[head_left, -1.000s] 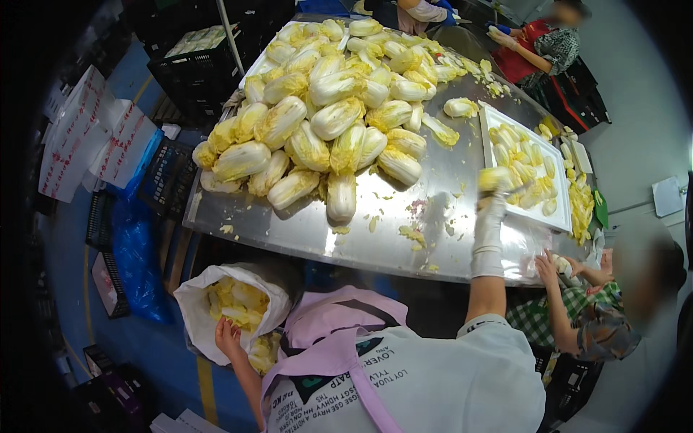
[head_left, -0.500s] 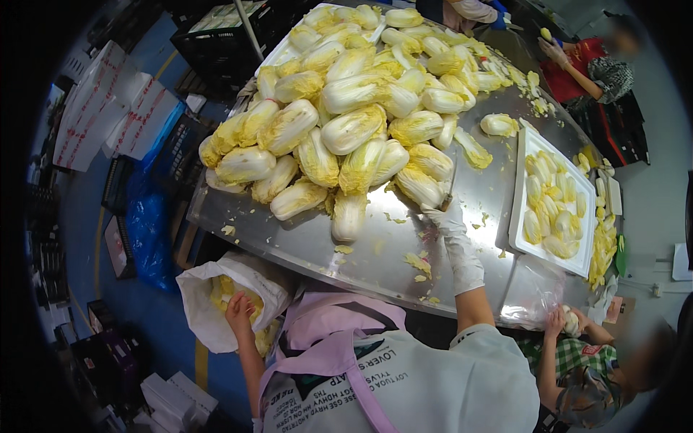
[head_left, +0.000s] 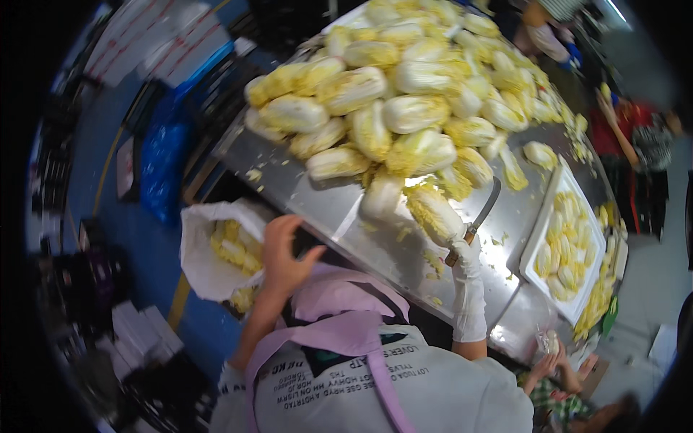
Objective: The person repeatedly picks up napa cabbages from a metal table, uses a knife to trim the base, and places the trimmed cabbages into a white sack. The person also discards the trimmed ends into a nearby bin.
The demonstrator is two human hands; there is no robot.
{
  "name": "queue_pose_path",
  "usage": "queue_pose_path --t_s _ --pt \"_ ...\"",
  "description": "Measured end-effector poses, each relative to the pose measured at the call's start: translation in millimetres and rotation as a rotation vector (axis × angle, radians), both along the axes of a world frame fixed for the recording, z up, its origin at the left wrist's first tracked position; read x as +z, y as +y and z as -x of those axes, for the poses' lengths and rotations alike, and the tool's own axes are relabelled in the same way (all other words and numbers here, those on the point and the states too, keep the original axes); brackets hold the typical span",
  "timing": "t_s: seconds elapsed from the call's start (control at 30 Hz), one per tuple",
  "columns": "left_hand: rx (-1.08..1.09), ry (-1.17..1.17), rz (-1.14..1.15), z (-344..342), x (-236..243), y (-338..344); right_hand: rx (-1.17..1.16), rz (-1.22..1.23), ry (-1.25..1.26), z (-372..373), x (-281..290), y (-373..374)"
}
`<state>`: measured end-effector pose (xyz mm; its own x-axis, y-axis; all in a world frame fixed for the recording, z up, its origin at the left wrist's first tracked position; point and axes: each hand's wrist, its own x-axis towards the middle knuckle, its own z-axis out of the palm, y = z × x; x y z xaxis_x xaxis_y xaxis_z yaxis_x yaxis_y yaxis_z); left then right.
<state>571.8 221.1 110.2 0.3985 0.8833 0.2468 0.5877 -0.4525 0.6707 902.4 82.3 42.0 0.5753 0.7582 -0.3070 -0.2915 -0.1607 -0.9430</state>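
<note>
Cabbage (head_left: 432, 211) pale-based, yellow, frilly-leaved; right hand (head_left: 466, 261) grips knife (head_left: 485, 209), perhaps cabbage base too; left hand (head_left: 284, 254) spread wide.

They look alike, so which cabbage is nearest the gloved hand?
The cabbage left of the knife handle; it alone has its base at the right hand.

A pile of cabbages (head_left: 419, 108) ran from the tabletop's (head_left: 299, 189) far edge toward its left corner. 1 loose cabbage (head_left: 540, 154) lay between pile and tray (head_left: 537, 239), near the right edge; cabbage hearts (head_left: 569, 252) lay inside the tray. The right hand (head_left: 465, 252), with a knife (head_left: 486, 208), was over the near edge's side. Left of the person, below that edge, stood a sack (head_left: 196, 252) containing leaves (head_left: 234, 247).
</note>
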Motion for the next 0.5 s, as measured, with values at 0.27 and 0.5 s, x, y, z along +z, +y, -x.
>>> queue_pose_path --t_s 0.27,0.5 --pt "-0.306 0.452 -0.415 -28 9 -17 0.607 0.145 0.160 131 84 75" --pt "0.257 0.107 0.172 65 -10 -16 1.016 0.252 0.071 209 84 126"
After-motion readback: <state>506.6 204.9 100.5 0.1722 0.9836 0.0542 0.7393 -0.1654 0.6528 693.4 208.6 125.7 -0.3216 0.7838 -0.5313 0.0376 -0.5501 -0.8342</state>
